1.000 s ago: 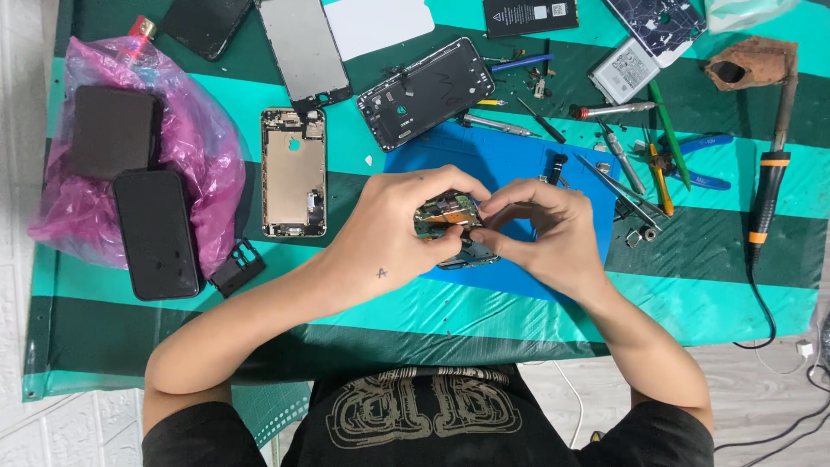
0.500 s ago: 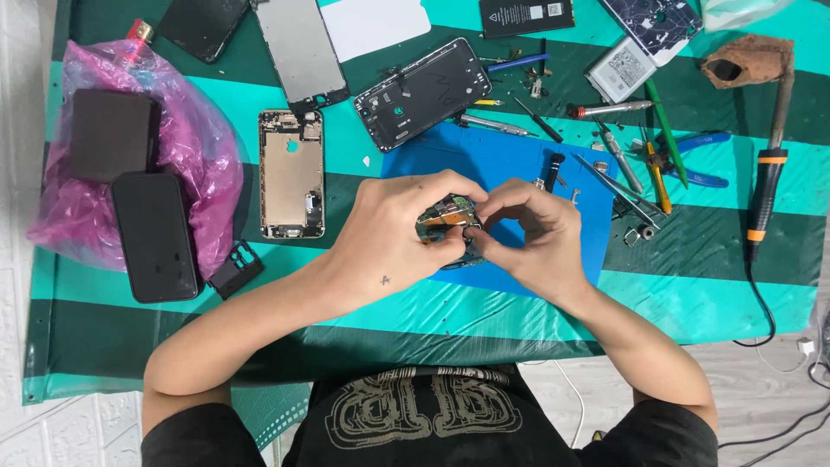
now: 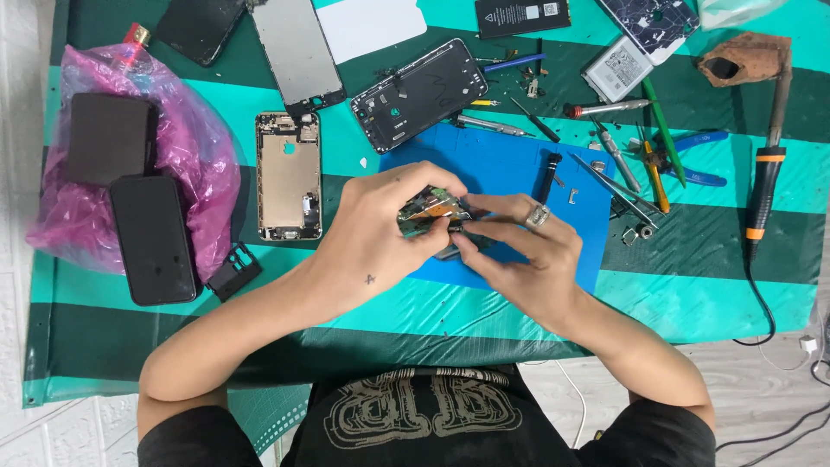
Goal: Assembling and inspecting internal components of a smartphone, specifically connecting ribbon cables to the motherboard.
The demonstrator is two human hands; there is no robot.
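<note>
Over the blue mat [image 3: 510, 164], left hand [image 3: 380, 225] grip clamped on circuit board [image 3: 430, 212], right hand [image 3: 523, 251] pinching its edge

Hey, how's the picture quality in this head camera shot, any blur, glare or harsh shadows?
Head view: even, bright light with only faint shadows under the left hand and right hand; the circuit board they grip looks slightly soft; mild sheen on the pink plastic bag; the blue mat shows no glare.
</note>
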